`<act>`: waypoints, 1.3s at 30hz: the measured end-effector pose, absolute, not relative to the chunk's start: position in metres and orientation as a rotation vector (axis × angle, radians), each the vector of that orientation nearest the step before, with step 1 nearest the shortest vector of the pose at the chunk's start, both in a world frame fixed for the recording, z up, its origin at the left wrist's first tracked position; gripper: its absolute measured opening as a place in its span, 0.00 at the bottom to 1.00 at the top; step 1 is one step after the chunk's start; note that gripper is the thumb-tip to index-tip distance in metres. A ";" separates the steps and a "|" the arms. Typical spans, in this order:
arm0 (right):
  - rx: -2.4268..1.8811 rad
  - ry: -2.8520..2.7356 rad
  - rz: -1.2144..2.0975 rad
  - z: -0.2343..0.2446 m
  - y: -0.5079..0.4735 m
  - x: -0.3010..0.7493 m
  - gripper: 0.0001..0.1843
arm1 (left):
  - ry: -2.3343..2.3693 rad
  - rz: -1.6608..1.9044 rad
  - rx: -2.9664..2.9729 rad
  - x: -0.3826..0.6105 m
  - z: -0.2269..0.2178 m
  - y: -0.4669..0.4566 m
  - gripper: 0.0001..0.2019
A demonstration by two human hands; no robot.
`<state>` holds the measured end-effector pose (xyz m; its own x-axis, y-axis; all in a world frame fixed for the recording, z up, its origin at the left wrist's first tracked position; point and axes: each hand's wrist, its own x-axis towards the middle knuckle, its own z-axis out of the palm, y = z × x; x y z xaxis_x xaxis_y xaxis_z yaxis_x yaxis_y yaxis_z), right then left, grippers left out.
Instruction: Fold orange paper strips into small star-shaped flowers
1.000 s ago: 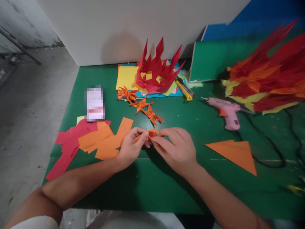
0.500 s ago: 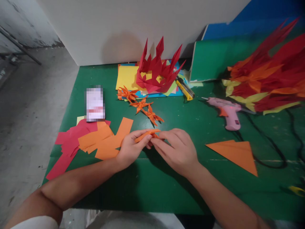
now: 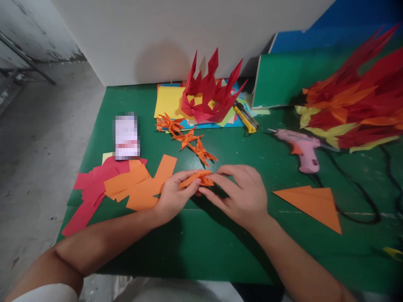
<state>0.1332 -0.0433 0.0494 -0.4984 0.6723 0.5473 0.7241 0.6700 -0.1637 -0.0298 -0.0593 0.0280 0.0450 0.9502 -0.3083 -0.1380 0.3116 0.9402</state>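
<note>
A small folded piece of orange paper (image 3: 206, 179) is pinched between the thumb and fingers of my left hand (image 3: 178, 191). My right hand (image 3: 244, 193) has its index fingertip on the paper's right end and its thumb just below, with a gap showing between the two further back. Beyond my hands, several orange paper flowers (image 3: 187, 137) lie in a slanting row. Left of my left hand is a spread of orange paper strips (image 3: 141, 188), partly over red paper strips (image 3: 91, 191).
A phone (image 3: 126, 136) lies at the left. At the back, a red folded-paper crown (image 3: 204, 107) rests on coloured sheets (image 3: 168, 102) beside a yellow cutter (image 3: 245, 117). Rightward are a pink glue gun (image 3: 307, 151) with its black cord, an orange paper piece (image 3: 315, 205) and a flame-like paper bundle (image 3: 362, 105).
My right hand has shifted slightly right and its fingers have spread, showing more of the folded orange paper. The left hand keeps its hold.
</note>
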 end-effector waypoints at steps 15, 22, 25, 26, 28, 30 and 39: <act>-0.900 -2.354 -0.210 0.050 -0.042 0.130 0.07 | 1.175 1.059 0.838 -0.033 0.021 -0.060 0.12; -0.877 -2.360 -0.144 0.050 -0.041 0.131 0.04 | 1.141 1.062 0.757 -0.031 0.021 -0.060 0.13; -0.867 -2.368 -0.101 0.048 -0.042 0.132 0.04 | 1.116 1.069 0.718 -0.031 0.021 -0.060 0.13; -0.873 -2.365 -0.094 0.047 -0.042 0.132 0.05 | 1.111 1.068 0.712 -0.031 0.021 -0.060 0.13; -0.912 -2.355 -0.072 0.046 -0.043 0.132 0.06 | 1.107 1.063 0.720 -0.032 0.020 -0.060 0.14; -0.965 -2.336 -0.038 0.045 -0.043 0.133 0.07 | 1.102 1.054 0.755 -0.032 0.018 -0.060 0.16; -0.899 -2.302 0.045 0.046 -0.043 0.132 0.06 | 1.134 1.020 0.861 -0.031 0.016 -0.062 0.17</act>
<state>0.1320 -0.0428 0.0461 -0.5476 0.6155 0.5668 0.5931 0.7634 -0.2560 -0.0313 -0.0622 0.0164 0.1049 0.9485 -0.2989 -0.1971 0.3144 0.9286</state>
